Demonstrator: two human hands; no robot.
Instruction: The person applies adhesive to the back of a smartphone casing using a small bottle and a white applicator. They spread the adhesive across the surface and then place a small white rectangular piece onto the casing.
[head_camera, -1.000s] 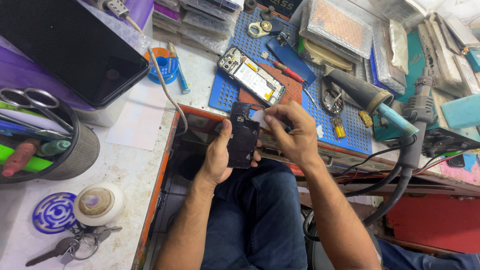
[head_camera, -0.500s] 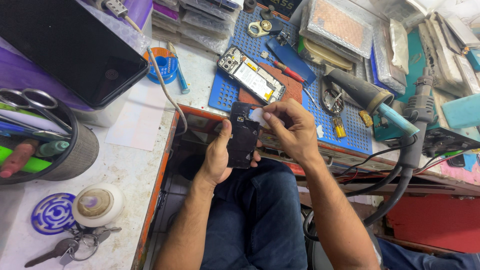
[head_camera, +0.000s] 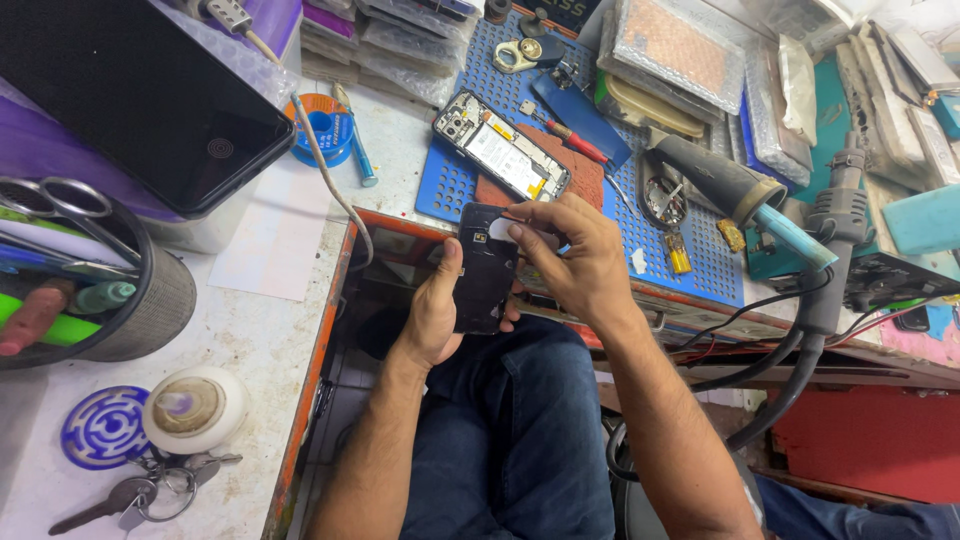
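My left hand (head_camera: 432, 318) gripping a black phone body (head_camera: 485, 270) over my lap, my right hand (head_camera: 578, 262) pinching at its top edge, opened phone (head_camera: 500, 145) on blue mat (head_camera: 700, 270) on the counter (head_camera: 250, 340) behind

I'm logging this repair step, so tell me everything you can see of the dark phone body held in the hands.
The dark phone body is a flat black rectangle, seemingly plastic, held roughly upright above the person's lap at the bench edge. A small pale patch shows near its top end. The left hand cradles it from the left, thumb along its edge. The right hand reaches over its top, fingertips pinching at the pale patch. Finer detail is too small to tell.
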